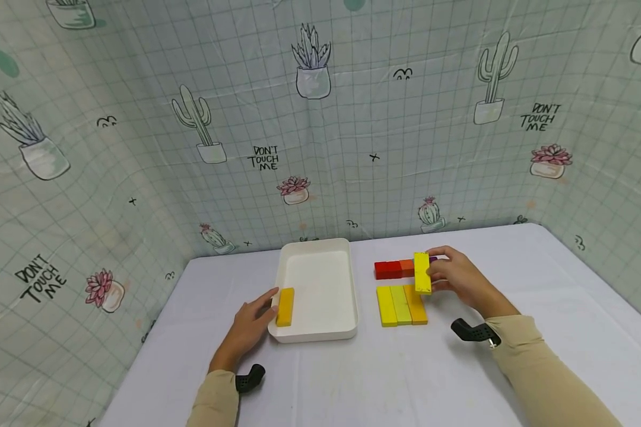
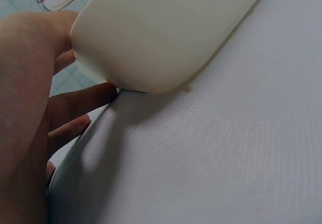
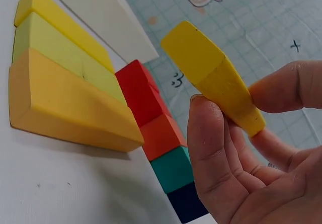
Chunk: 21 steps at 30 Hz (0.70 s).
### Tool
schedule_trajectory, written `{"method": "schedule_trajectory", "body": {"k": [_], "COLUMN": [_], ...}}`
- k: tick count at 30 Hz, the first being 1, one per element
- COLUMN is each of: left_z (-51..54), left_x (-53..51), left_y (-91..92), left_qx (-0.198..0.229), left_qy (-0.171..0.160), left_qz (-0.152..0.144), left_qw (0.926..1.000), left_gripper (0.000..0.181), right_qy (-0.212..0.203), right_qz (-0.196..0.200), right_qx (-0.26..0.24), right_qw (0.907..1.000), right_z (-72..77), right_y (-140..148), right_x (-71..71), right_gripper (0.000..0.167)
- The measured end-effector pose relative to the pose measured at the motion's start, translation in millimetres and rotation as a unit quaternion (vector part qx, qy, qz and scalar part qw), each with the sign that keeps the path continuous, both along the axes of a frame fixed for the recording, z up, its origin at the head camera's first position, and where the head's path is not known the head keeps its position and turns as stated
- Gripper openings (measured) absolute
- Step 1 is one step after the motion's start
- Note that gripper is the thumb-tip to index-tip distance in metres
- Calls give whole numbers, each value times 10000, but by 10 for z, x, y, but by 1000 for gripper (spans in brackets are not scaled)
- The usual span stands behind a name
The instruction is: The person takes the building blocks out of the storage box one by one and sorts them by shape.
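At the left side of the white tray (image 1: 320, 335), my left hand (image 1: 248, 329) holds the wall, thumb at the rim and fingers outside. An orange-yellow wooden block (image 1: 285, 307) lies inside the tray along that wall, close to the thumb. My right hand (image 1: 456, 276) pinches a yellow wooden block (image 3: 209, 65) between thumb and fingers, raised above the table. Below it lie three blocks side by side: a yellow block (image 1: 387, 306), a yellow-green block (image 1: 400, 305) and an orange-yellow block (image 1: 416, 308).
Behind those three, a row of coloured blocks holds a red block (image 1: 387, 270), an orange block (image 3: 163, 136), a teal block (image 3: 172, 168) and a dark blue block (image 3: 187, 202). A patterned cloth (image 1: 352, 118) hangs behind the white table (image 1: 320, 385).
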<state>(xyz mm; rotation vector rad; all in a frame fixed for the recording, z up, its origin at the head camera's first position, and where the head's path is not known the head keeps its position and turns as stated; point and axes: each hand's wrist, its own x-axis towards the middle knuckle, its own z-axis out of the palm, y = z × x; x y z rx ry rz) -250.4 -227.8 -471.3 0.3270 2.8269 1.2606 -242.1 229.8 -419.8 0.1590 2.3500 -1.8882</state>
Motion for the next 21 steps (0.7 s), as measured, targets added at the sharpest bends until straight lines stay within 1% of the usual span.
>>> {"method": "schedule_trajectory", "body": {"k": [6, 12, 21], "left_z": [20, 54, 34], "left_x": [16, 0, -1], "left_y": [-8, 9, 9], "left_qx": [8, 8, 32], "left_qy": [-3, -11, -44], "left_qz": [-31, 2, 12], "left_qw": [10000, 10000, 10000], "left_gripper": [51, 50, 51], "right_qy": [-100, -212, -366], "right_qz": [107, 214, 394], "right_qx": [157, 220, 304], "right_qw": [9998, 9993, 9981], "right_z": [-21, -36, -87], "right_y": [59, 111, 165], "right_x": [4, -1, 12], "right_gripper": [58, 51, 45]}}
